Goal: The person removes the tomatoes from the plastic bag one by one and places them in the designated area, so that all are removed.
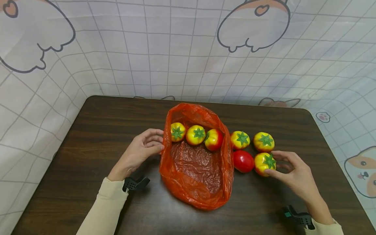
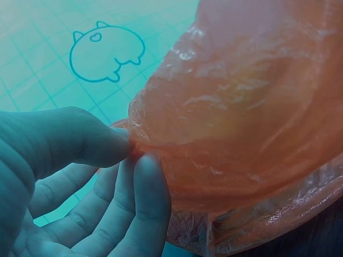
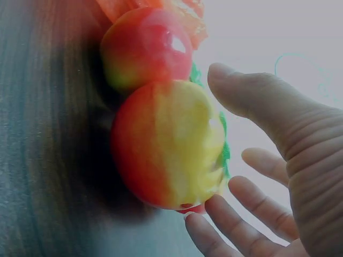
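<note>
In the head view, the round yellow moulded fruit with a green star-shaped calyx [image 1: 265,164] lies at about 10 o'clock from the right hand [image 1: 298,176], far nearer to it than to the left hand [image 1: 139,151]. The right hand's thumb and fingers stand spread about it, the thumb on its 6 o'clock side. Being round, it has no clear long axis. At 9 o'clock from it, past a glossy red rounded fruit [image 1: 243,161], gapes the crinkled, translucent orange-red plastic bag [image 1: 195,197], its long axis running roughly 12 to 6 o'clock. Three red-and-yellow fruits [image 1: 196,135] sit inside towards 12 o'clock. Two more yellow fruits [image 1: 263,142] lie at 12 and 10 o'clock from the first, on the dark brown wood-grain table [image 1: 117,120].

In the left wrist view, the left hand pinches the bag's thin edge between thumb and forefinger; the film towards 2 o'clock is wrinkled, shiny and half see-through.

In the right wrist view, the nearest fruit's smooth skin shades from red to yellow. The thumb stands apart at 2 o'clock; whether the fingertips at 5 o'clock touch it I cannot tell.
</note>
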The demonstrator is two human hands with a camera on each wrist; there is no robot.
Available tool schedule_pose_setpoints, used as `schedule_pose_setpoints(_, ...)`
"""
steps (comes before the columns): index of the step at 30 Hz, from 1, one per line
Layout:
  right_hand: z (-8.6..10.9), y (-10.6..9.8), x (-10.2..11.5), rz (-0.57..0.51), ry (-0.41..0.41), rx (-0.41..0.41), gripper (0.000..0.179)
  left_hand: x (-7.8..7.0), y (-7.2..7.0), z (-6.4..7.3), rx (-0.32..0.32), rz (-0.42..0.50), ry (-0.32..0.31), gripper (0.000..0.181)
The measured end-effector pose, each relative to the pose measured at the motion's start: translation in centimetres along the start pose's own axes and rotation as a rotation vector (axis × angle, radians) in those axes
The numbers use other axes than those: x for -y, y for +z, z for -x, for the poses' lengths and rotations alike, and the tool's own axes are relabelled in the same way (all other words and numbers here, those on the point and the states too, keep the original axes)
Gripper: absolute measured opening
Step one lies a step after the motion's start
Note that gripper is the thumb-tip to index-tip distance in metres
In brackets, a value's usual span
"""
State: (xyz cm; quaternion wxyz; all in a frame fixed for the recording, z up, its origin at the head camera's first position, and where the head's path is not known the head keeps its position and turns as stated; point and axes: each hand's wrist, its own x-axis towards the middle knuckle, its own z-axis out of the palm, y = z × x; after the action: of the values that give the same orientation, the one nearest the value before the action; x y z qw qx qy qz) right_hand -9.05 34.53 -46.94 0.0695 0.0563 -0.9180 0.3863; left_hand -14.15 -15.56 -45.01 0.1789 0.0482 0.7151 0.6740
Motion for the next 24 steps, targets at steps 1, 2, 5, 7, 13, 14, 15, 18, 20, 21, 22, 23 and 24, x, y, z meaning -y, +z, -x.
schedule_pose_setpoints(1,-0.1,-0.1,0.1,-0.008,-0.008,-0.006,0.065,0.0,0.0,0.0,-0.002,-0.001,0.000,0.053)
schedule_pose_setpoints(2,-0.1,-0.1,0.2,-0.018,-0.014,-0.014,0.065,0.0,-0.1,0.1,-0.003,0.000,0.002,0.053)
schedule_pose_setpoints(5,-0.4,-0.3,0.5,-0.035,-0.026,-0.034,0.064,0.0,-0.1,0.1,-0.004,0.005,0.004,0.053)
schedule_pose_setpoints(7,-0.6,-0.5,0.9,-0.042,-0.032,-0.043,0.063,0.0,-0.2,0.1,-0.004,0.009,0.005,0.053)
schedule_pose_setpoints(13,-1.4,-0.5,2.1,-0.070,-0.064,-0.055,0.060,-0.1,-0.2,0.2,0.003,0.019,-0.002,0.052)
schedule_pose_setpoints(14,-1.5,-0.5,2.4,-0.076,-0.074,-0.055,0.060,-0.1,-0.3,0.2,0.005,0.024,-0.002,0.053)
schedule_pose_setpoints(15,-1.7,-0.4,2.6,-0.087,-0.087,-0.055,0.061,-0.1,-0.2,0.2,0.007,0.027,-0.002,0.053)
schedule_pose_setpoints(18,-2.3,-0.2,3.5,-0.107,-0.128,-0.055,0.061,-0.2,-0.2,0.2,0.011,0.036,0.000,0.053)
schedule_pose_setpoints(20,-2.8,-0.1,4.2,-0.127,-0.153,-0.049,0.060,-0.3,-0.2,0.2,0.009,0.033,0.003,0.052)
schedule_pose_setpoints(21,-3.0,0.0,4.6,-0.138,-0.163,-0.044,0.059,-0.4,-0.2,0.2,0.008,0.032,0.002,0.052)
schedule_pose_setpoints(22,-3.2,0.1,5.0,-0.140,-0.170,-0.040,0.058,-0.4,-0.2,0.2,0.006,0.033,0.001,0.052)
schedule_pose_setpoints(23,-3.5,0.3,5.4,-0.147,-0.175,-0.034,0.057,-0.5,-0.2,0.2,0.004,0.034,-0.002,0.052)
schedule_pose_setpoints(24,-3.7,0.4,5.8,-0.147,-0.176,-0.028,0.056,-0.5,-0.2,0.2,0.002,0.034,-0.005,0.051)
